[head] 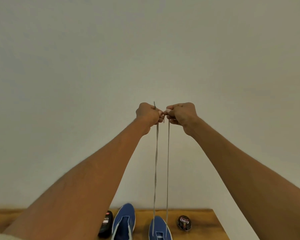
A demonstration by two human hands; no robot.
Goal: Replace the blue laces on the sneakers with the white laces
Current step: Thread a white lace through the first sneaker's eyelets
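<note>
I see the white lace (167,170) running as two strands up from the right-hand blue sneaker (160,228) on the wooden table (203,222), both ends raised high before the pale wall (145,49). My left hand (148,115) pinches one end and my right hand (181,114) pinches the other, fingers curled tight and knuckles nearly touching. The second blue sneaker (124,220) stands to the left, unlaced as far as I can tell, with a black bottle (105,224) just beside it and a round polish tin (184,222) off to the right.
</note>
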